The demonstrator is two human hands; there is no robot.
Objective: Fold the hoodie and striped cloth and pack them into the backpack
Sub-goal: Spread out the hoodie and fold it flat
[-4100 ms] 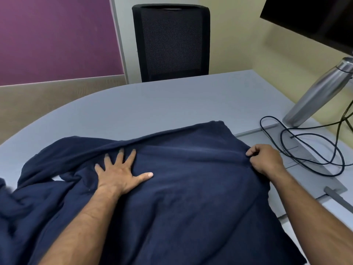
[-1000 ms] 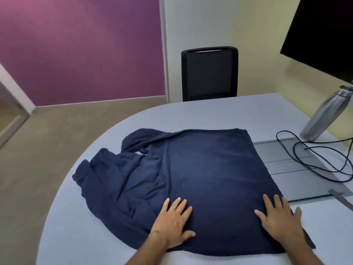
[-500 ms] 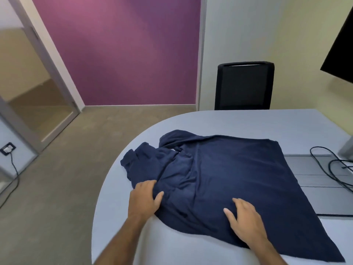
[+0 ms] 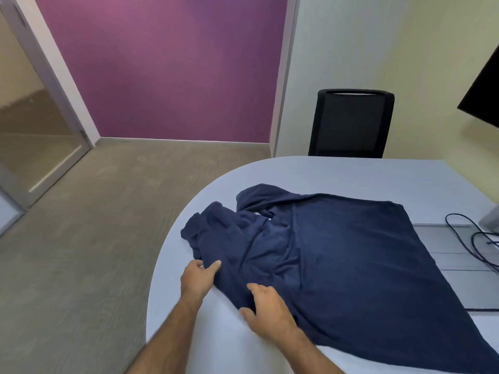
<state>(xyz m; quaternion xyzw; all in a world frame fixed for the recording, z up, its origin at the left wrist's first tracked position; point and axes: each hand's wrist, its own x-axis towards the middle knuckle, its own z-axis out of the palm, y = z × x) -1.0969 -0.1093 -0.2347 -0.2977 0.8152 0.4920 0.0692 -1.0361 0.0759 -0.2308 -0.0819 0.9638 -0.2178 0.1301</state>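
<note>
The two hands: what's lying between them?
In the head view, a strip of navy hoodie edge and bare table lie between left hand and right hand.

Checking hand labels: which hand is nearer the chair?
Right, narrowly. The right hand rests on the hoodie's near edge, on the chair's side. The left hand grips the bunched part farther left, by the table edge.

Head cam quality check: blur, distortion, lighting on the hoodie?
Head view: wide-angle bend shows along the door frame; slight softness on left hand and right hand; lighting is soft and even, no glare; the navy hoodie reads dark, though its folds remain visible.
</note>
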